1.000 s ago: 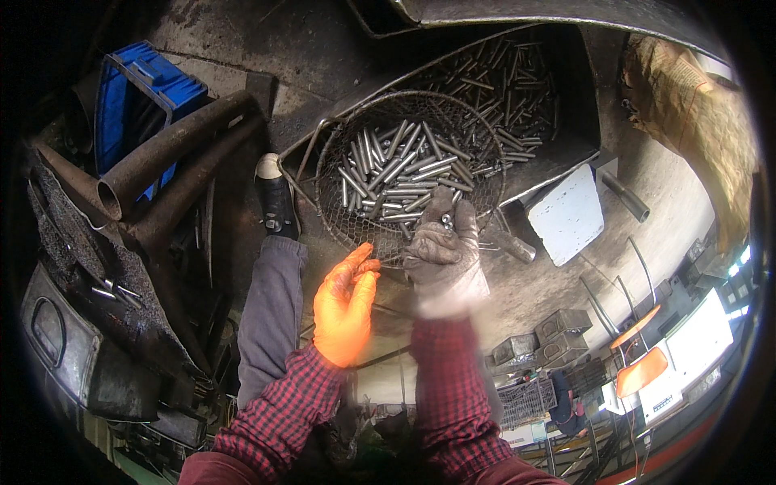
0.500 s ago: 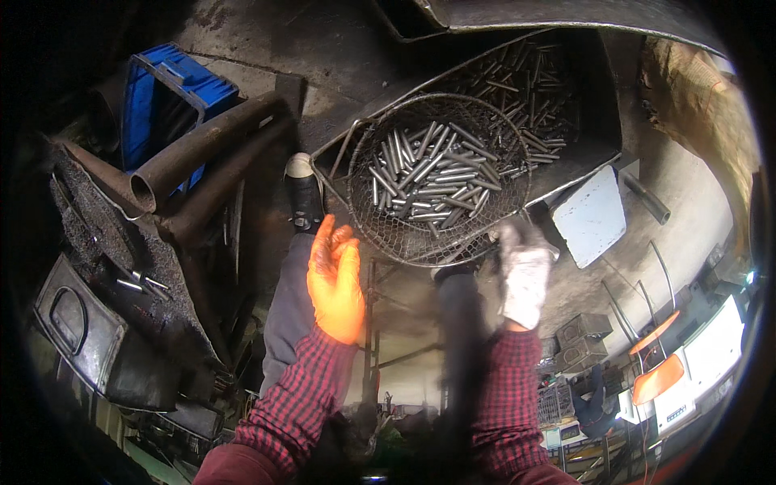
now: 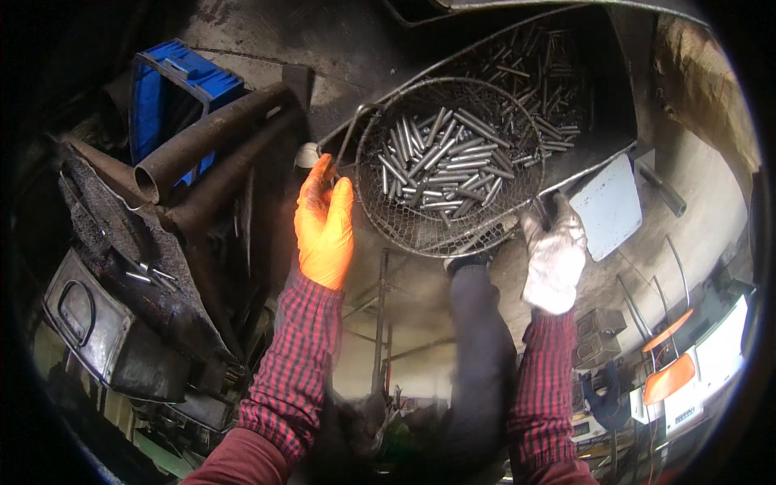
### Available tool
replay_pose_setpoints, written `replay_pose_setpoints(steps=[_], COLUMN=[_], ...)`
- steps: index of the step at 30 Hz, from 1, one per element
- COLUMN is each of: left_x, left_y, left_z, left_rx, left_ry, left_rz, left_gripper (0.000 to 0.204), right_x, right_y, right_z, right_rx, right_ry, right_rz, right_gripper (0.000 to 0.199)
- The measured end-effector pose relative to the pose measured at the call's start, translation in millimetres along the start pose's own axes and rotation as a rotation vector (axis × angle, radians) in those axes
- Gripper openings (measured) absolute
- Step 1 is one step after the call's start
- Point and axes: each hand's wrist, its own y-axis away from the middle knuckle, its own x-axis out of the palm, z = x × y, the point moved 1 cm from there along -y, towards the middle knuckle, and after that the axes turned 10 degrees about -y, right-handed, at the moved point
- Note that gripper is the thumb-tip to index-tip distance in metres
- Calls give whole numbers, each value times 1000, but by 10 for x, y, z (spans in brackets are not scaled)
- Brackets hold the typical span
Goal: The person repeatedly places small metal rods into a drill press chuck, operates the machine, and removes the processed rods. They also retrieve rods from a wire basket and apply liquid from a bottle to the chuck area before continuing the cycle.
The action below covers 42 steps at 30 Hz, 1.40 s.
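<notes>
Orange rubber covers the person's left hand (image 3: 325,226), which reaches up to the left rim of a round wire-mesh basket (image 3: 449,166). Its fingers are curled around a thin metal loop handle (image 3: 349,139) that sticks out from the basket's edge, pinching it between thumb and fingertips. The right hand (image 3: 554,255), in a dirty white work glove, is at the basket's lower right rim; its fingers fold over the wire there, though how firmly they close cannot be told.

The basket sits in the upper middle of the view, between the two hands, and holds a loose heap of short silver metal rods (image 3: 440,162) lying in all directions. Behind it, a dark metal tray (image 3: 602,105) slopes away to the upper right with more of the same rods scattered in it.

Both forearms wear red and black checked sleeves (image 3: 295,364) rising from the lower edge. To the left lie rusty brown steel pipes (image 3: 206,141) and a blue plastic crate (image 3: 174,85). A flat pale grey plate (image 3: 610,206) lies just right of the basket, close to the right hand.
</notes>
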Motion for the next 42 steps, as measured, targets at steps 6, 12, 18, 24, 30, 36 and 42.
replay_pose_setpoints(steps=[6, 12, 18, 24, 30, 36, 42], left_x=[39, 94, -146, 92, 137, 236, 415], left_y=[-241, -568, -300, -110, 87, -363, -306], left_z=[83, -4, -621, -1346, -1792, -1436, -1583], left_rx=[56, -205, -70, -127, 45, -56, -24], left_ry=[40, 146, 78, -77, -157, -352, -223], left_rz=[145, 113, 268, 247, 308, 310, 320], left_gripper=[43, 28, 26, 30, 44, 50, 48], right_x=[290, 262, -205, -352, -154, 343, 262], right_y=[-78, 31, -43, -85, -23, 19, -107], right_z=[-497, -674, -621, -730, -1082, -1036, -1500], right_rx=[196, -51, 182, 64, 257, 219, 330], right_ry=[-20, 139, -148, -457, -777, -858, -974], right_rz=[416, 630, 993, 1207, 1366, 1418, 1381], right_gripper=[56, 57, 63, 61, 62, 63, 65])
